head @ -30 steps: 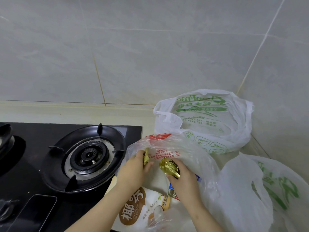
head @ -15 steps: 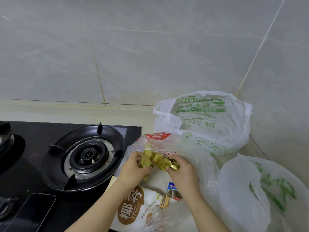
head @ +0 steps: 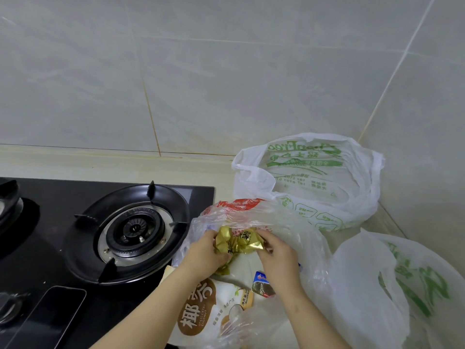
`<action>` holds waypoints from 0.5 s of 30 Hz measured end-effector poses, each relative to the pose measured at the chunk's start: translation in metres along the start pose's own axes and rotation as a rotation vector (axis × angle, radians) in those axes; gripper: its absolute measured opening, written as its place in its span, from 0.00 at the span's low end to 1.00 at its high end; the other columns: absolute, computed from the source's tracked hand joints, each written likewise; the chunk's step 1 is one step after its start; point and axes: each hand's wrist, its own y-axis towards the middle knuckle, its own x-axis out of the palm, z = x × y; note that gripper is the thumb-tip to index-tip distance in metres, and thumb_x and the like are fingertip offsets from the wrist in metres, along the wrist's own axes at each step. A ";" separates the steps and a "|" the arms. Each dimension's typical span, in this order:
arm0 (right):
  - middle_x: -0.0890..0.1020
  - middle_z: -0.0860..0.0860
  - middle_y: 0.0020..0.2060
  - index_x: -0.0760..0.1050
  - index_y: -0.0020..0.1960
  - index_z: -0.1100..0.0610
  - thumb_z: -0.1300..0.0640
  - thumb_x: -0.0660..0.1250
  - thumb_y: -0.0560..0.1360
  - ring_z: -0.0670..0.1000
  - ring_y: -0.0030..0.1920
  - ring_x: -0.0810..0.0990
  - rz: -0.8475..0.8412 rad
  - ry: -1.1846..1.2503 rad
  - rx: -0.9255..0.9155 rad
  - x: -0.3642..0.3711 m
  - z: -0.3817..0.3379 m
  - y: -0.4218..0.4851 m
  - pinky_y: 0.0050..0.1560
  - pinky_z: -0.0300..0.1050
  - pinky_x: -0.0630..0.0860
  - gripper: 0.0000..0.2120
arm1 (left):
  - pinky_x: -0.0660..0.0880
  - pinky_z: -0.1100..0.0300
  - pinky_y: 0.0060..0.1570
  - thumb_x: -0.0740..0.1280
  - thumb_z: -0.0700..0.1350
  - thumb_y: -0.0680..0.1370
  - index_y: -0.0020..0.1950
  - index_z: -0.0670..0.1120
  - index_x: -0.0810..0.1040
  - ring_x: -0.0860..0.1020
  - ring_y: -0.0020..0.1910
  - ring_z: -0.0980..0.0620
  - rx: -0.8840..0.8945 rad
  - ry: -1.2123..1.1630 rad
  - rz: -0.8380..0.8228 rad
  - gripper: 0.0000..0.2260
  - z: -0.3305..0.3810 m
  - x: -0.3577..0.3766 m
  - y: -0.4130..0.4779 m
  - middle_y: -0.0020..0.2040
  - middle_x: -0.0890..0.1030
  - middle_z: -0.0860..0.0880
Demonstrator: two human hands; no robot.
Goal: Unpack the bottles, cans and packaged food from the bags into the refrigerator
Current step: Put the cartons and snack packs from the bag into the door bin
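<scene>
A crumpled gold foil packet [head: 235, 241] is held over the mouth of a clear plastic bag [head: 284, 222] with red print. My left hand [head: 205, 255] grips the packet's left side and my right hand [head: 276, 253] grips its right side. Under my hands lies a white pouch of desiccated coconut [head: 208, 313] with a brown label, and beside it a small blue packet [head: 261, 285]. The refrigerator is out of view.
A white bag with green print [head: 309, 180] stands behind in the corner, another white bag [head: 392, 293] lies at the right. A black gas hob with a burner [head: 133, 230] fills the left, and a dark phone [head: 52, 316] lies on it. Tiled walls close the back and right.
The gold packet, first bunched small in my right hand, is now pulled wider between both hands and raised a little at the bag's mouth.
</scene>
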 end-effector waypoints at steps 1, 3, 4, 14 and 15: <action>0.80 0.40 0.49 0.78 0.60 0.52 0.65 0.65 0.75 0.42 0.50 0.78 -0.010 0.020 0.004 0.002 0.000 0.001 0.48 0.26 0.69 0.17 | 0.67 0.64 0.51 0.67 0.49 0.75 0.67 0.48 0.65 0.75 0.57 0.50 0.004 0.035 -0.004 0.23 0.001 -0.001 -0.001 0.59 0.77 0.49; 0.81 0.41 0.49 0.80 0.58 0.52 0.66 0.64 0.75 0.42 0.51 0.78 -0.005 0.085 0.031 0.006 0.000 0.002 0.51 0.29 0.71 0.15 | 0.66 0.64 0.51 0.68 0.50 0.75 0.69 0.47 0.64 0.74 0.59 0.49 0.016 0.117 0.004 0.25 0.002 0.000 -0.003 0.59 0.77 0.49; 0.82 0.41 0.48 0.80 0.56 0.52 0.66 0.63 0.75 0.43 0.51 0.79 0.017 0.121 0.053 0.008 0.000 0.002 0.51 0.31 0.72 0.15 | 0.66 0.64 0.51 0.68 0.50 0.75 0.69 0.47 0.64 0.74 0.59 0.50 0.021 0.122 0.015 0.25 0.001 0.000 -0.003 0.59 0.78 0.49; 0.75 0.44 0.28 0.73 0.35 0.50 0.64 0.57 0.78 0.49 0.33 0.72 0.263 0.360 0.165 0.012 -0.024 -0.001 0.39 0.46 0.70 0.16 | 0.79 0.55 0.47 0.76 0.41 0.67 0.51 0.49 0.76 0.81 0.44 0.51 0.002 -0.540 0.048 0.16 -0.018 -0.017 -0.017 0.46 0.82 0.50; 0.73 0.44 0.27 0.72 0.34 0.50 0.63 0.57 0.78 0.50 0.32 0.70 0.263 0.376 0.172 0.013 -0.028 -0.003 0.37 0.46 0.68 0.17 | 0.79 0.55 0.46 0.75 0.39 0.68 0.51 0.48 0.76 0.82 0.43 0.49 0.003 -0.603 0.025 0.15 -0.018 -0.021 -0.021 0.46 0.82 0.48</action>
